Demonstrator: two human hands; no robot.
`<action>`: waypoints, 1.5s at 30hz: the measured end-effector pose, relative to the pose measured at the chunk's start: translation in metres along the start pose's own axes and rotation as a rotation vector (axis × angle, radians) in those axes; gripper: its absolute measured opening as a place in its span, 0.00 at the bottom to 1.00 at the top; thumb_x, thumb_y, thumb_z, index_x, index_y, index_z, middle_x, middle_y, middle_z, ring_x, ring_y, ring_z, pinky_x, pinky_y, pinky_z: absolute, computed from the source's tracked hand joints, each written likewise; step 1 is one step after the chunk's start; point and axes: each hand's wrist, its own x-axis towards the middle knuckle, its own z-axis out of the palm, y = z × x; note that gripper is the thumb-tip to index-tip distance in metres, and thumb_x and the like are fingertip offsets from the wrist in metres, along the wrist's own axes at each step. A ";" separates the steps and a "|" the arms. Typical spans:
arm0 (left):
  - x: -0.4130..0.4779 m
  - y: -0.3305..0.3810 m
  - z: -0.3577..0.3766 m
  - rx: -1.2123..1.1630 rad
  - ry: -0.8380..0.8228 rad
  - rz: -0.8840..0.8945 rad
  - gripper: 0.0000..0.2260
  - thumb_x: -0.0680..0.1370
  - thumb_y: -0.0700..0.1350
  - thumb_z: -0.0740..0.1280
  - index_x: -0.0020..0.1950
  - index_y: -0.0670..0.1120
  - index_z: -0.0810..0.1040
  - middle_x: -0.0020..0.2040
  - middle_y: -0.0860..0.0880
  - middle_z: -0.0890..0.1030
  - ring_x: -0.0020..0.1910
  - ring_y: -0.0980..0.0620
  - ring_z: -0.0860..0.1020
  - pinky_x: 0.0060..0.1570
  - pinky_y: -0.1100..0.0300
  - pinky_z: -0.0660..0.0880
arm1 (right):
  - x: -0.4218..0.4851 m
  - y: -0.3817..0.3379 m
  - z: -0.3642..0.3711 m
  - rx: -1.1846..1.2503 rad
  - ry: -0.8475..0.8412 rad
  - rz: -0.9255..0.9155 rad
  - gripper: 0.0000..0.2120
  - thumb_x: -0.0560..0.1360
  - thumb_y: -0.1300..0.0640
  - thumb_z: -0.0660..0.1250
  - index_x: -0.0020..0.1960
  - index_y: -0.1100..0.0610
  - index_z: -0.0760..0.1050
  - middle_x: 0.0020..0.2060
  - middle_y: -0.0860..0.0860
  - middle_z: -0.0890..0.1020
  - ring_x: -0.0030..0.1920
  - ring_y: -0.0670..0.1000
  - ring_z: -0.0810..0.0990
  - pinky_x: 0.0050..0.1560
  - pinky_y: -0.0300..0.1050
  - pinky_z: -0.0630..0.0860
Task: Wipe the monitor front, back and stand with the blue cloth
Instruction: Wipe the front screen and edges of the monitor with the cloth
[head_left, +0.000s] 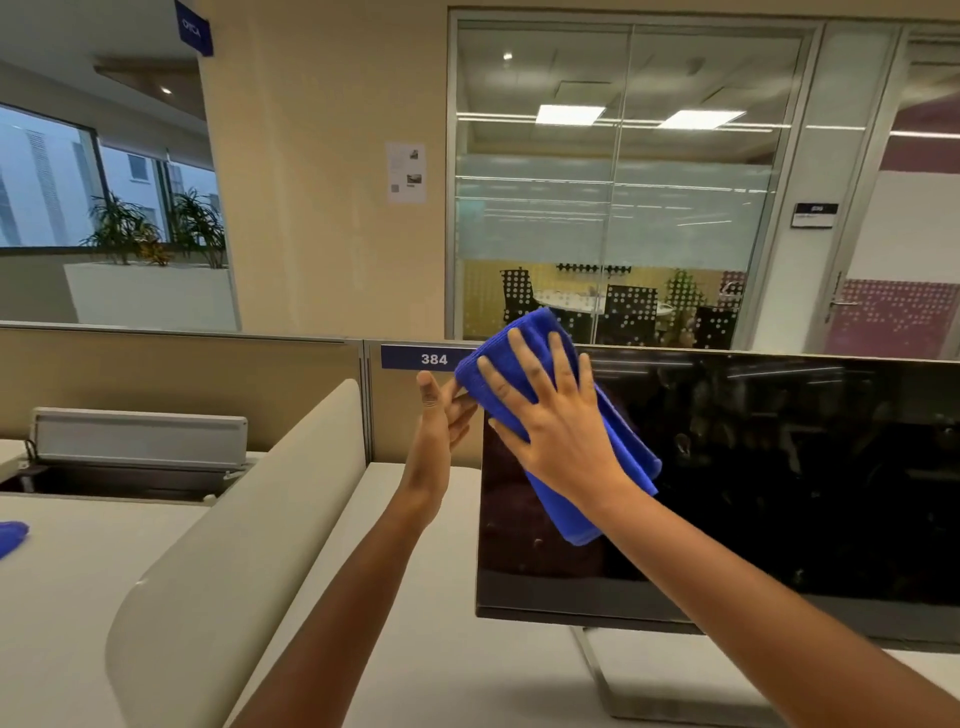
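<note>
Flat and open-fingered, the right grip (556, 431) presses the blue cloth (626, 452) onto the upper-left corner of the monitor (779, 467), which stretches long to the grip's right.

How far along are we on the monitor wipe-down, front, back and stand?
Done: nothing the frame can confirm. In hand: the right hand presses the folded blue cloth flat on the monitor screen's top left corner, the left hand touching the cloth's edge. Left, probably: the rest of the front, the back, which is out of view, and the stand.
</note>
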 end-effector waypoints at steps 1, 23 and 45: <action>0.000 -0.003 -0.002 -0.005 0.014 -0.009 0.29 0.79 0.55 0.33 0.71 0.47 0.63 0.62 0.49 0.73 0.66 0.51 0.69 0.65 0.58 0.61 | -0.002 0.002 0.000 0.002 -0.006 -0.044 0.27 0.75 0.43 0.53 0.73 0.47 0.58 0.73 0.55 0.59 0.71 0.65 0.60 0.65 0.68 0.60; -0.015 -0.034 -0.017 0.007 0.013 -0.194 0.36 0.77 0.60 0.32 0.62 0.46 0.74 0.58 0.46 0.78 0.57 0.51 0.76 0.64 0.55 0.64 | -0.047 0.012 0.000 0.067 0.003 -0.016 0.28 0.71 0.50 0.57 0.72 0.48 0.60 0.71 0.54 0.59 0.70 0.62 0.58 0.68 0.63 0.58; -0.022 -0.042 -0.014 0.028 0.034 -0.183 0.36 0.78 0.57 0.32 0.64 0.41 0.73 0.64 0.41 0.75 0.64 0.45 0.72 0.65 0.55 0.63 | -0.112 -0.019 0.027 0.032 -0.105 -0.369 0.36 0.67 0.48 0.71 0.72 0.48 0.60 0.71 0.52 0.60 0.70 0.62 0.58 0.67 0.65 0.56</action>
